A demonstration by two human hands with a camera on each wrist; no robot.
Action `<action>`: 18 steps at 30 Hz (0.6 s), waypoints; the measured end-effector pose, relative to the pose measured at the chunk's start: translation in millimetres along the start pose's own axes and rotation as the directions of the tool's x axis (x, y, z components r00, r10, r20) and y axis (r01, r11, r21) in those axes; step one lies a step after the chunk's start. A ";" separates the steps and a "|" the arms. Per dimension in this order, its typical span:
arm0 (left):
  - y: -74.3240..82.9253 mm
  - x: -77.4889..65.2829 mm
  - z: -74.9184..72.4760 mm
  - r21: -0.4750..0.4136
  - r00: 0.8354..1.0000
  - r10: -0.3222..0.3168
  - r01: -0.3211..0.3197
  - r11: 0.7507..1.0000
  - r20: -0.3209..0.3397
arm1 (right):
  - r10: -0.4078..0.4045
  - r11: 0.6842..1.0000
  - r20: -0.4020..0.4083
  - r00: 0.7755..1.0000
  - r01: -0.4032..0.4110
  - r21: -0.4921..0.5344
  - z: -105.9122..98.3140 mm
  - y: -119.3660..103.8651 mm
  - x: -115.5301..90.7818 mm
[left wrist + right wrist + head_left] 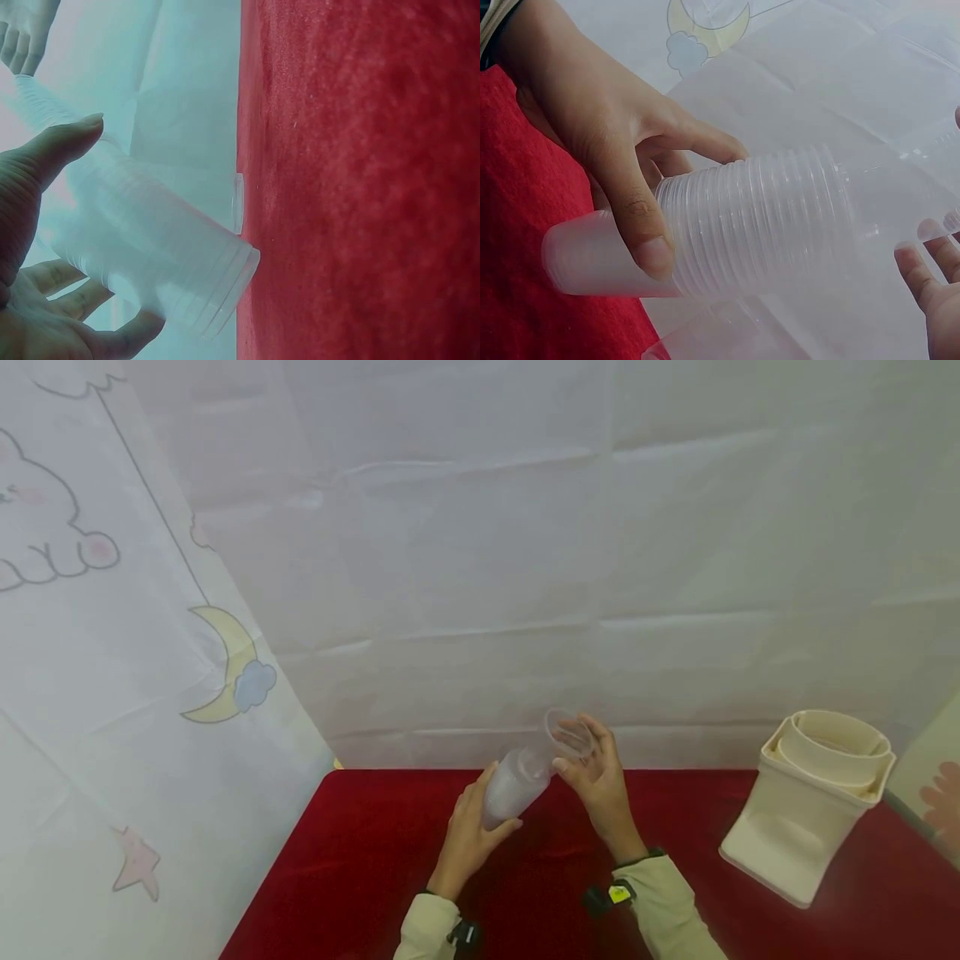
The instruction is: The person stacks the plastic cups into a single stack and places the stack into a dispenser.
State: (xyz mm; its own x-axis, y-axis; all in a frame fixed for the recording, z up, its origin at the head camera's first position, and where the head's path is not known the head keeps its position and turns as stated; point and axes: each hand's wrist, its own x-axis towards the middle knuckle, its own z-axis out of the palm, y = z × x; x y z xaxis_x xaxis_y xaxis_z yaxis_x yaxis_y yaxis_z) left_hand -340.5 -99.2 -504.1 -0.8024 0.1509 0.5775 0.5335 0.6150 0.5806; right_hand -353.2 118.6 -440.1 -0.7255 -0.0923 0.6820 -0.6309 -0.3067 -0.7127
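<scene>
My left hand [468, 835] grips a tilted stack of clear plastic cups [516, 789] above the red cloth. In the right wrist view its thumb and fingers wrap the stack [757, 225], whose many rims lie close together. Just beyond the stack's upper end, my right hand [603, 777] holds a single clear plastic cup [568, 735] between thumb and fingers. That cup [889, 187] lines up with the stack's rim end in the right wrist view, where only some right fingertips show. Another clear cup [739, 330] appears below the stack.
On the right of the red cloth [360, 860] stands a beige plastic container [795, 818] with a round collar at its top. A pale fabric backdrop [480, 568] rises behind the table, and a printed sheet [112, 693] hangs along the left.
</scene>
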 end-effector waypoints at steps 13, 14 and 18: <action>0.2 -2.4 -0.1 -0.005 1.000 -0.007 0.007 1.000 0.002 | 0.011 1.000 0.015 1.000 -0.011 -0.025 1.8 9.5 -4.6; 0.2 -2.0 -0.3 -0.003 1.000 -0.005 0.005 1.000 0.002 | 0.010 0.999 0.016 1.000 -0.010 -0.030 1.8 9.2 -4.2; 0.4 0.0 -1.1 0.001 1.000 0.001 -0.001 1.000 0.000 | 0.020 0.999 0.017 1.000 -0.020 -0.042 2.6 7.9 -2.5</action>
State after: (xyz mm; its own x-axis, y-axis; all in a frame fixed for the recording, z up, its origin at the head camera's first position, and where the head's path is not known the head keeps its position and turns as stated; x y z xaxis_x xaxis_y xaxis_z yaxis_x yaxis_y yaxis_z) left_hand -339.9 -99.8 -503.3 -0.8019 0.1517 0.5779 0.5340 0.6159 0.5792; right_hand -355.7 114.0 -447.1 -0.7334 -0.1145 0.6701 -0.6275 -0.2650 -0.7321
